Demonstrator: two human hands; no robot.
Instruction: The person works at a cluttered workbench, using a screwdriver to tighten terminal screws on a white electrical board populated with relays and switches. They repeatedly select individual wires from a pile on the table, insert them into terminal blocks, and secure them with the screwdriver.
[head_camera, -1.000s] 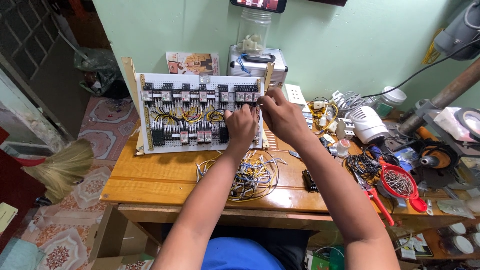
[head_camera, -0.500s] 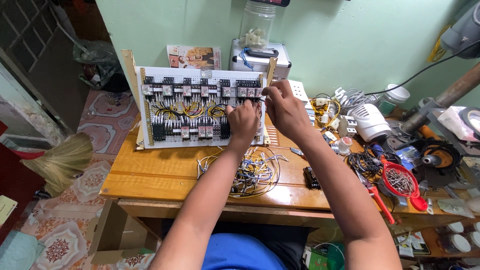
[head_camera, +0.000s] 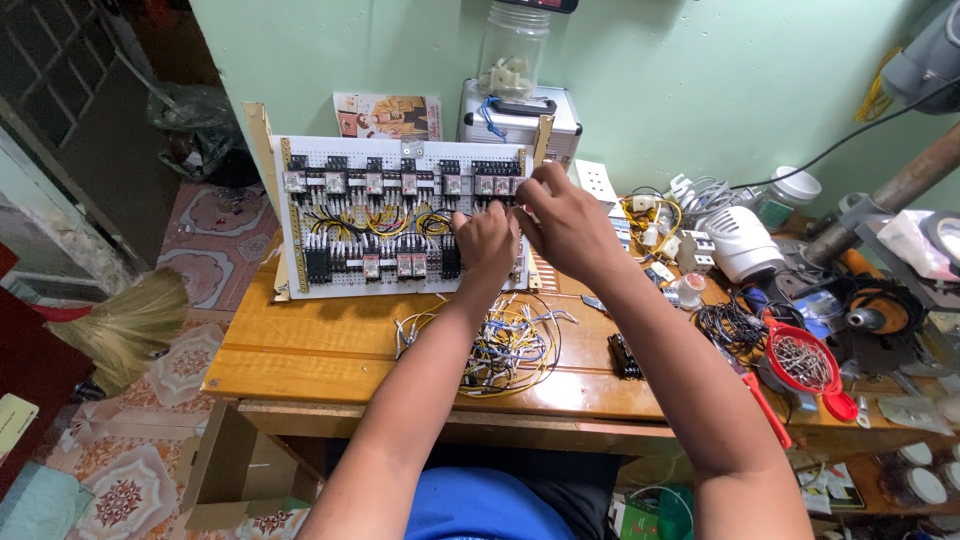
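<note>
Both hands, left hand (head_camera: 487, 243) and right hand (head_camera: 562, 218), pinch at the upright relay board (head_camera: 390, 215) straight ahead.

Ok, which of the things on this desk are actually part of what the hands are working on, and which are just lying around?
In use:
white wiring panel with black relays
left hand and right hand, both at the panel's right end
loose wire pile, just below the panel

Lying about:
red strainer of screws
white fan-like housing
silver case
glass jar
broom
</note>
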